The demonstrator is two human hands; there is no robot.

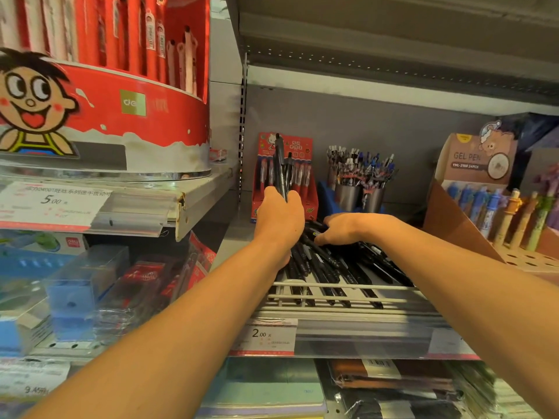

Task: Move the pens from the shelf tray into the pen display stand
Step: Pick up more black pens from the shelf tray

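Left hand (279, 217): fingers curled tight around a small bundle of black pens (282, 167), held upright, tips rising above the knuckles.
Right hand (348, 228): palm down, fingers spread loosely on the heap of black pens (329, 264) in the wire-fronted shelf tray (341, 287).
Red pen display stand (286, 176): directly behind the left fingers.

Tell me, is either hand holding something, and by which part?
The left hand grips upright black pens by their lower ends. The right hand lies on the pile; any hold cannot be told.

metal cups (348, 196), gel pen box (472, 160), price tag (266, 335)
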